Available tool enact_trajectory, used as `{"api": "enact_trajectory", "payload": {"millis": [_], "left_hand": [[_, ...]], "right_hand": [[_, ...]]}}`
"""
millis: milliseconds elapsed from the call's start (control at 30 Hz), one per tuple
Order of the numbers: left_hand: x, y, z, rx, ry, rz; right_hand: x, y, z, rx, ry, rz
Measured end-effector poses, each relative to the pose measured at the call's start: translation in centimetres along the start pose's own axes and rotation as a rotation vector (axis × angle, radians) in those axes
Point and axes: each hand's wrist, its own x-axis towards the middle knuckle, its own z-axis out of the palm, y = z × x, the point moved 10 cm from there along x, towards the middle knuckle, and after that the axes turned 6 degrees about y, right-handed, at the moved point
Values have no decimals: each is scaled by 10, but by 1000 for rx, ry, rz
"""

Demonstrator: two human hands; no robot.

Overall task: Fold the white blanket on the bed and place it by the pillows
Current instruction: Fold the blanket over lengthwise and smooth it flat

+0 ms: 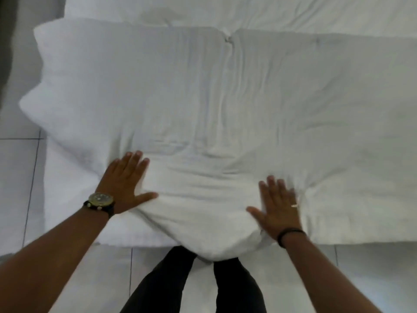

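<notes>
**Two flat palms on the blanket at the bed's edge**

The left hand lies palm down on the blanket, fingers spread and pointing away from the person, thumb stretched toward the middle. The right hand lies the same way, thumb pointing inward, its fingers slightly blurred. Neither grip closes on anything: both are fully open, pressing flat on the cloth. Both forearms reach in from the lower corners. A watch sits on the left wrist, a dark band on the right wrist and a ring on a right finger.

The blanket lies spread across the bed. Its left end overhangs the bed's side above the floor, and a rounded bulge between the hands hangs over the near edge. Its far edge runs straight across, with bare sheet beyond. The tiled floor shows open to the left and along the near side, where two dark-trousered legs stand close against the bed.

Count: two hands, one blanket, one watch, one band, one ring.
</notes>
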Motion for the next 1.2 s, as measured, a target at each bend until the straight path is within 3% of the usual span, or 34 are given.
{"api": "enact_trajectory", "payload": {"millis": [100, 167, 233, 267, 333, 400, 500, 667, 767, 933, 1100, 1200], "left_hand": [[-17, -4, -12, -98, 85, -39], [-44, -15, -20, -227, 241, -200], [-90, -39, -11, -420, 325, -538], [-111, -44, 5, -541, 286, -692], [-137, -29, 30, -656, 187, -810], [-139, 8, 40, -726, 100, -744], [-128, 76, 35, -827, -38, -550], [-112, 123, 1, -834, 82, -322], [-74, 141, -42, -810, 231, -252], [-1, 122, -125, -779, 507, -270], [13, 97, -136, -601, 423, -135], [8, 45, -121, -509, 407, -269]], "right_hand": [[-3, 20, -7, -29, -89, 125], [-13, -1, -21, 26, -31, 101], [-42, -51, -28, 45, 64, -158], [-65, -82, -23, 41, 75, -323], [-105, -131, -1, 7, -14, -527], [-122, -158, 16, -22, -67, -513], [-109, -179, 3, 77, -9, -391], [-51, -151, -114, 509, 333, -35], [-27, -145, -175, 567, 448, -11], [-23, -117, -178, 739, 436, 210], [-37, -122, -161, 819, 380, 342], [-35, -132, -174, 729, 401, 257]]}}
